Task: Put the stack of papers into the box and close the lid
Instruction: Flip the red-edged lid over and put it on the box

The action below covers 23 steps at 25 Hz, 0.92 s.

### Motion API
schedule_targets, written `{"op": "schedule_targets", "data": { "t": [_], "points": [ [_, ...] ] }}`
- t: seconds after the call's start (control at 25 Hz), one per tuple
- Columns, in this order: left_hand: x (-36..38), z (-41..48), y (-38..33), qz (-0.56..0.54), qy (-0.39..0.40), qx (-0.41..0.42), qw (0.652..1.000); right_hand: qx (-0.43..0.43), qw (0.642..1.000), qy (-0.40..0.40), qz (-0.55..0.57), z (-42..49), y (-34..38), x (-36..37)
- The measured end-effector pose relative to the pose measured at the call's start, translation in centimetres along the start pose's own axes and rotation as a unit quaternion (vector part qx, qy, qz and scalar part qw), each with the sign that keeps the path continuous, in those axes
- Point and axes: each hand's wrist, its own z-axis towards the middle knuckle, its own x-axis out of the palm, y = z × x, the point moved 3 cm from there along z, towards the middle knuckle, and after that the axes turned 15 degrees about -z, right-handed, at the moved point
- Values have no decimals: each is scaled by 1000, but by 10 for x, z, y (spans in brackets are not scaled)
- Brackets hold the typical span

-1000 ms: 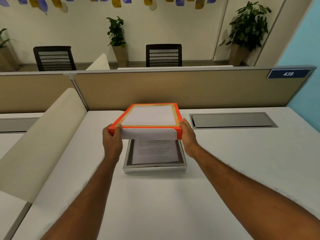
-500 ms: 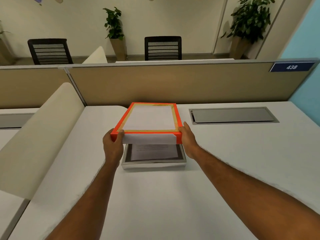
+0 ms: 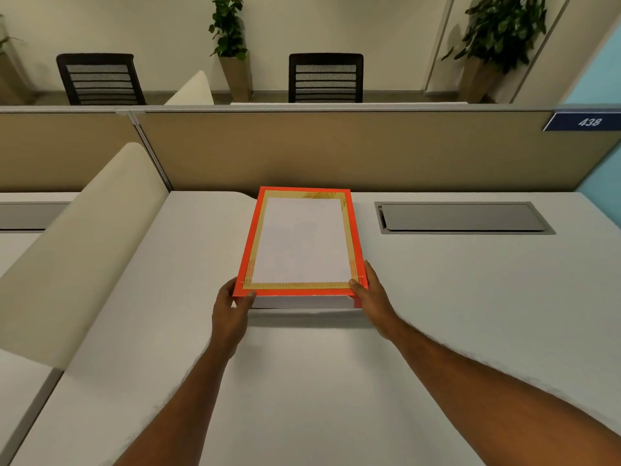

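An orange lid (image 3: 300,242) with a gold border and a white centre lies flat over the box in the middle of the white desk (image 3: 302,381). Only a pale strip of the front wall (image 3: 299,301) shows beneath the lid's near edge. The papers and the inside of the box are hidden under the lid. My left hand (image 3: 230,312) grips the lid's near left corner, thumb on top. My right hand (image 3: 373,297) grips the near right corner the same way.
A tan partition (image 3: 336,149) runs along the desk's far edge, with a blue sign reading 438 (image 3: 586,122) at its right. A grey cable hatch (image 3: 463,217) is set into the desk right of the box. A cream curved divider (image 3: 77,250) rises at the left.
The lid, held tilted above the open box with the papers visible inside, has come down flat over the box. Both hands stayed on its near corners.
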Motion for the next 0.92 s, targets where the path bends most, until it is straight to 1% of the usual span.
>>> {"op": "schedule_targets", "data": {
  "t": [0.16,0.36,0.44,0.56,0.68,0.72,0.8,0.84,0.88,0.92],
  "points": [
    [1,-5,5,-32,-2,-15,999,6,1000,0,1,-2,-10,-2],
    [-4,-10,12,-3,-20,-6,1000,2,999,14,-32,-5,-24,0],
    [-4,-11,16,11,-18,-9,1000,-8,998,20,-60,-6,-29,2],
    [-8,-10,24,14,-13,-15,1000,-57,991,17,-121,-10,-36,5],
    [-15,-8,34,30,-16,-28,999,-55,978,-36,-197,-6,-43,-2],
    [-16,-6,33,60,-15,-16,998,-59,971,-58,-224,-2,-42,-6],
    [-10,3,25,166,13,51,985,-105,948,-79,-289,7,-35,-10],
    [-3,10,18,236,47,96,966,-139,928,-70,-338,13,-28,-9],
    [7,19,11,305,91,133,939,-167,903,-49,-392,20,-21,-6],
    [18,28,5,366,134,152,908,-183,878,-23,-441,27,-16,-1]
  ]
}}
